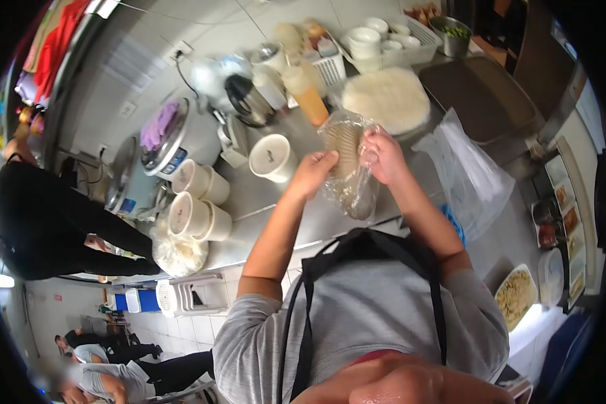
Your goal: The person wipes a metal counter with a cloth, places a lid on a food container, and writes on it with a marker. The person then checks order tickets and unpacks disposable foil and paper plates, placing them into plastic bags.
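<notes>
A clear plastic bag (350,192) with a pale, ridged item inside hangs between my two hands over the steel counter. On its left side, my left hand (314,173) has its fingers closed on the bag's edge. My right hand (382,155) pinches the bag's upper right side with curled fingers. Just left of my hands stands a white tub (273,158) with writing in it. Behind the bag are a bottle of orange liquid (306,94) and a white, plastic-covered slab (386,101).
White tubs (189,215) and a lidded pot (182,145) stand left. A dark tray (478,97) and a loose plastic bag (468,178) lie right. A basket of white cups (411,50) is at the back. A co-worker in black (54,215) stands far left.
</notes>
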A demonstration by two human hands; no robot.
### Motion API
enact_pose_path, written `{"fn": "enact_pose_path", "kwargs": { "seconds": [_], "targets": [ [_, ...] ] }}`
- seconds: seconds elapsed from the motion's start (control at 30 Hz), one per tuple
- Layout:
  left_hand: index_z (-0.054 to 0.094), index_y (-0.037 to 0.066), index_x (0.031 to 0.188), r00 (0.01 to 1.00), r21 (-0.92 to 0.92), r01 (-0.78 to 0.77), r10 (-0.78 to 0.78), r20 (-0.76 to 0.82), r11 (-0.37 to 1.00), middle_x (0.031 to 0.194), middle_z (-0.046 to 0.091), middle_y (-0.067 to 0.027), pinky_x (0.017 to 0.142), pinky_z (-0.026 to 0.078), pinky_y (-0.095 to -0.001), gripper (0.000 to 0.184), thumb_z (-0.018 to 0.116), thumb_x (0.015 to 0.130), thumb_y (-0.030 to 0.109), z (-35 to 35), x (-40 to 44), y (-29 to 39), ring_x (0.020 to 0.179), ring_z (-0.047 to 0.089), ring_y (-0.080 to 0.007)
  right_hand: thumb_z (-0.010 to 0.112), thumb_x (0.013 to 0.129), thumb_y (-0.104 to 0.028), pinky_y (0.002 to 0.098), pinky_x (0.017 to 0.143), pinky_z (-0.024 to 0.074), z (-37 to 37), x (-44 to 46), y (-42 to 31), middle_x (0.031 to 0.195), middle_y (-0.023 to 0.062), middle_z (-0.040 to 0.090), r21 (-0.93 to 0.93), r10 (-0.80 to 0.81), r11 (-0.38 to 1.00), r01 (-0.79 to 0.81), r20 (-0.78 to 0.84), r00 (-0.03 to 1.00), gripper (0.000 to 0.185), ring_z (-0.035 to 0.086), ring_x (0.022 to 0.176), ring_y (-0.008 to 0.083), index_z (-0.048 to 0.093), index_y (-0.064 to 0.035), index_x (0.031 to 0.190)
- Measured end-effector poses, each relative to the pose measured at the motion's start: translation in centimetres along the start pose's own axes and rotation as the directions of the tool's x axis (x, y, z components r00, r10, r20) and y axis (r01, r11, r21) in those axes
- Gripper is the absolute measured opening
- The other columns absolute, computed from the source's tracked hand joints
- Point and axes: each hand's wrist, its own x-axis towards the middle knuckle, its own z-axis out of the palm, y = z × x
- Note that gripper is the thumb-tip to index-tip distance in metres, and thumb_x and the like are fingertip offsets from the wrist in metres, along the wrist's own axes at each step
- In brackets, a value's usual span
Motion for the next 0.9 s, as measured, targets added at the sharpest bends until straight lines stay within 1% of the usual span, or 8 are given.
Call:
{"fn": "enact_pose_path", "kwargs": {
  "seconds": [0.1, 0.2, 0.3, 0.4, 0.43, 0.53, 0.7, 0.9],
  "targets": [
    [0.057, -0.002, 0.086, 1.000, -0.094, 0.004, -0.002, 0.021, 0.996, 0.077, 0.057, -0.0019, 0.061, 0.040, -0.0234, 0.025, 0.047, 0.085, 0.021, 0.1, 0.0, -1.8, 0.067, 0.050, -0.0078, 0.042, 0.076, -0.006, 0.0215, 0.035, 0.0254, -1.9, 0.3, 0.7, 0.052, -0.0029, 0.036, 0.042, 0.024, 0.999, -0.029, 0.104, 0.994, 0.007, 0.030, 0.039, 0.0063, 0.047, -0.0086, 0.078],
    [0.057, -0.003, 0.087, 0.999, -0.105, 0.018, -0.013, 0.047, 0.994, 0.075, 0.057, -0.0018, 0.060, 0.039, -0.0219, 0.026, 0.047, 0.085, 0.020, 0.1, 0.1, -1.7, 0.065, 0.048, -0.0076, 0.041, 0.074, -0.005, 0.0216, 0.034, 0.0256, -2.9, 0.1, 0.7, 0.051, -0.0026, 0.036, 0.231, 0.077, 0.965, -0.126, 0.209, 0.975, 0.008, 0.030, 0.037, 0.0061, 0.048, -0.0082, 0.077],
    [0.058, -0.004, 0.087, 0.994, 0.054, -0.077, 0.073, 0.083, 0.996, 0.073, 0.056, -0.0004, 0.059, 0.038, -0.0208, 0.027, 0.046, 0.085, 0.020, 0.9, -0.3, -0.4, 0.064, 0.047, -0.0068, 0.040, 0.074, -0.007, 0.0217, 0.035, 0.0271, -3.4, 0.3, 0.9, 0.051, -0.0023, 0.036, 0.293, 0.083, 0.939, -0.177, 0.308, 0.948, 0.009, 0.032, 0.037, 0.0061, 0.047, -0.0087, 0.078],
    [0.058, -0.004, 0.087, 0.996, 0.246, -0.040, 0.018, 0.092, 0.968, 0.070, 0.055, 0.0005, 0.059, 0.038, -0.0206, 0.026, 0.046, 0.085, 0.019, 0.6, 0.2, -1.0, 0.064, 0.045, -0.0061, 0.040, 0.074, -0.007, 0.0221, 0.035, 0.0284, -4.5, 0.1, 1.6, 0.051, -0.0025, 0.036, 0.300, 0.109, 0.936, -0.183, 0.246, 0.963, 0.009, 0.034, 0.037, 0.0062, 0.047, -0.0089, 0.079],
    [0.058, -0.004, 0.087, 0.995, 0.232, -0.055, 0.032, 0.098, 0.971, 0.071, 0.055, 0.0005, 0.059, 0.038, -0.0208, 0.025, 0.047, 0.085, 0.018, 0.6, 0.2, -1.2, 0.064, 0.045, -0.0061, 0.040, 0.074, -0.008, 0.0224, 0.035, 0.0295, -4.7, -0.1, 1.7, 0.051, -0.0025, 0.037, 0.299, 0.103, 0.938, -0.178, 0.250, 0.963, 0.009, 0.034, 0.037, 0.0063, 0.047, -0.0092, 0.079],
    [0.058, -0.003, 0.089, 0.991, 0.175, -0.076, 0.055, 0.118, 0.982, 0.072, 0.055, 0.0003, 0.060, 0.039, -0.0213, 0.023, 0.048, 0.084, 0.017, 0.7, -0.1, -1.5, 0.065, 0.046, -0.0060, 0.041, 0.072, -0.008, 0.0224, 0.035, 0.0272, -4.7, -0.6, 1.8, 0.048, -0.0035, 0.034, 0.269, 0.139, 0.949, -0.166, 0.118, 0.983, 0.008, 0.030, 0.035, 0.0060, 0.048, -0.0094, 0.076],
    [0.056, -0.005, 0.094, 0.983, 0.103, -0.072, 0.053, 0.178, 0.992, 0.081, 0.057, -0.0019, 0.067, 0.040, -0.0211, 0.028, 0.049, 0.084, 0.021, 0.2, -0.2, -1.5, 0.072, 0.049, -0.0064, 0.043, 0.071, -0.008, 0.0225, 0.035, 0.0268, -4.7, -0.6, 1.7, 0.047, -0.0036, 0.034, 0.222, 0.130, 0.961, -0.165, 0.163, 0.978, 0.007, 0.030, 0.035, 0.0059, 0.048, -0.0095, 0.076],
    [0.055, -0.005, 0.096, 0.985, 0.121, -0.064, 0.043, 0.170, 0.991, 0.082, 0.057, -0.0021, 0.068, 0.040, -0.0213, 0.028, 0.051, 0.083, 0.020, -0.3, -0.3, -1.8, 0.072, 0.049, -0.0064, 0.044, 0.070, -0.009, 0.0225, 0.035, 0.0266, -4.5, -0.9, 1.9, 0.047, -0.0039, 0.034, 0.192, 0.141, 0.968, -0.164, 0.130, 0.981, 0.006, 0.029, 0.035, 0.0059, 0.048, -0.0098, 0.075]
  ]
}}
